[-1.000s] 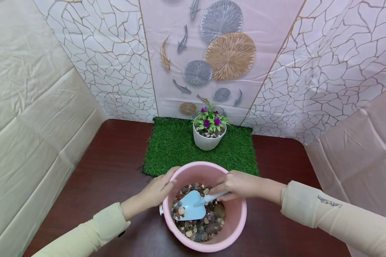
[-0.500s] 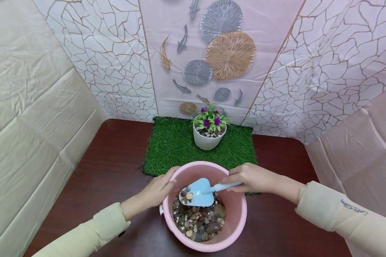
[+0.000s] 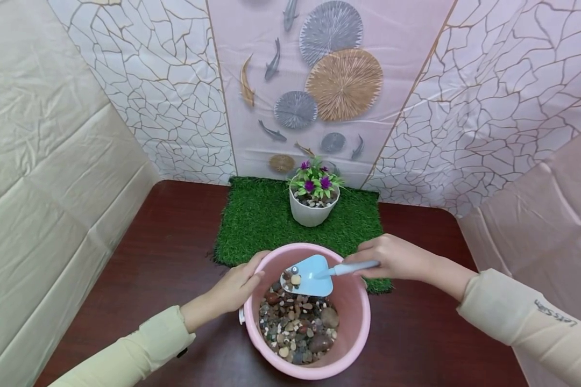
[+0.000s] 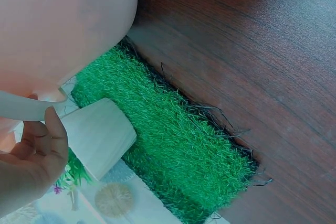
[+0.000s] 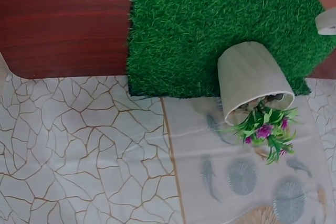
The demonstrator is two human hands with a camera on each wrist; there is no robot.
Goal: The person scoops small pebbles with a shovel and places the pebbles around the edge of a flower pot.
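My right hand (image 3: 392, 257) grips the grey-blue handle of a light blue hand trowel (image 3: 314, 275) over the right rim of a pink bucket (image 3: 355, 322). Several small pebbles (image 3: 291, 279) lie on the trowel's blade, which hangs inside the bucket above its stones. Mixed pebbles (image 3: 297, 330), small and large, cover the bucket's bottom. On the bucket's left rim my left hand (image 3: 237, 285) holds on; the left wrist view shows its curled fingers (image 4: 39, 145) at the pale rim. Neither right hand nor trowel blade shows in the right wrist view.
Behind the bucket, a white pot (image 3: 312, 212) with a purple-flowered plant (image 3: 317, 183) and pebbles stands on a green turf mat (image 3: 256, 215). The dark wooden table (image 3: 169, 252) lies beneath. Patterned cloth (image 3: 174, 97) hangs at the back, plain cloth at both sides.
My right hand has moved up and to the right, lifting the trowel with its pebbles off the stones toward the bucket's far right rim. The left hand has stayed on the rim.
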